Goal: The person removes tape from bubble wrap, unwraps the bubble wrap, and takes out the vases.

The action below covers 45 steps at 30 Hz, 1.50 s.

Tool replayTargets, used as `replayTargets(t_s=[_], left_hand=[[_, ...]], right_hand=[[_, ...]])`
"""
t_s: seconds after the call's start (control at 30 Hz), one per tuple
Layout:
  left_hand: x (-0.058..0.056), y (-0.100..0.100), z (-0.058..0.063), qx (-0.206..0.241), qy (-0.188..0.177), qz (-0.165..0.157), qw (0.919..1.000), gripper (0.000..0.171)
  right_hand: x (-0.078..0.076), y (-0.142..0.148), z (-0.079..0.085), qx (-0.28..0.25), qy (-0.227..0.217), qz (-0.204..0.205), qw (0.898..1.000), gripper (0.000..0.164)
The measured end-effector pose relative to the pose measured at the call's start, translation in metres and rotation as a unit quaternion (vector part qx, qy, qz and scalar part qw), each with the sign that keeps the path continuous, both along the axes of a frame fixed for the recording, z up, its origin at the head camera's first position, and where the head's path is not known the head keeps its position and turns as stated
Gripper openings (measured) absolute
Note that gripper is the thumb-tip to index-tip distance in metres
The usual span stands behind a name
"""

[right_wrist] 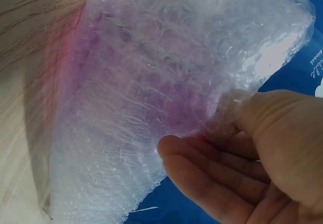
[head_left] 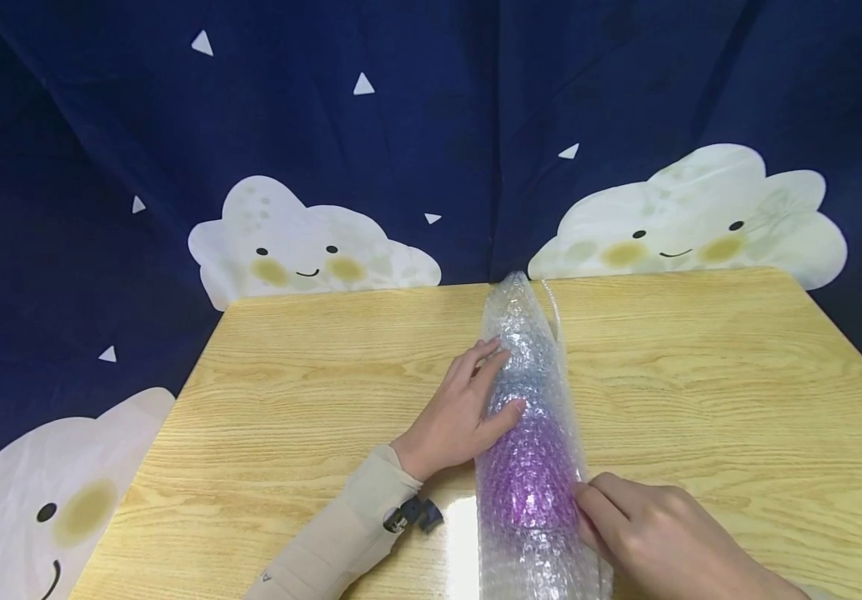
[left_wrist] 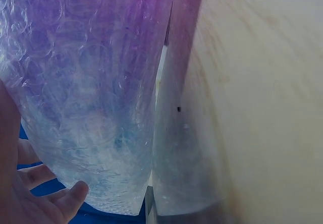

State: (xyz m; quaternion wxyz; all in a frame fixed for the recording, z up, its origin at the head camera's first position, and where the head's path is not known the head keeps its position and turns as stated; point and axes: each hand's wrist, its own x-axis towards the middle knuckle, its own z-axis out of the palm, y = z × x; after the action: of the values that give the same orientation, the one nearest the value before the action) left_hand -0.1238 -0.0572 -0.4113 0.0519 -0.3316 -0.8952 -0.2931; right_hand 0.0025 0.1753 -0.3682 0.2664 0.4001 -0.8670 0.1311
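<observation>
A long bubble-wrapped bundle [head_left: 532,475] lies on the wooden table, running from its far edge toward me. Purple and blue show through the clear bubble wrap [left_wrist: 91,82]; what kind of thing is inside cannot be told. My left hand [head_left: 461,412] rests on the bundle's left side, its fingers spread and fairly straight over the bluish part. At the bundle's right side, beside the purple part, my right hand [head_left: 649,521] pinches the edge of the bubble wrap between thumb and fingers. In the right wrist view, the thumb partly overlaps the wrap [right_wrist: 151,72].
The light wooden table [head_left: 709,375] extends on both sides of the bundle. Behind it hangs a dark blue curtain [head_left: 431,142] with smiling clouds. A thin loose strip [head_left: 553,308] of wrap stands out at the bundle's far right. A dark band [head_left: 412,514] sits on the left wrist.
</observation>
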Motion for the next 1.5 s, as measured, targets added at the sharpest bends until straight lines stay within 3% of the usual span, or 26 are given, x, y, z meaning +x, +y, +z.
replayTargets(t_s=[1.37,1.5], left_hand=[[0.0002,-0.0004,-0.0007,0.003,-0.002,-0.001,1.0,0.069],[0.0001,-0.0004,-0.0013,0.003,-0.005,0.0,1.0,0.069]], right_hand=[[-0.0011,0.0006,-0.0002,0.002,-0.002,0.005,1.0,0.056],[0.0001,0.0017,0.0031,0.01,-0.018,0.003,1.0,0.053]])
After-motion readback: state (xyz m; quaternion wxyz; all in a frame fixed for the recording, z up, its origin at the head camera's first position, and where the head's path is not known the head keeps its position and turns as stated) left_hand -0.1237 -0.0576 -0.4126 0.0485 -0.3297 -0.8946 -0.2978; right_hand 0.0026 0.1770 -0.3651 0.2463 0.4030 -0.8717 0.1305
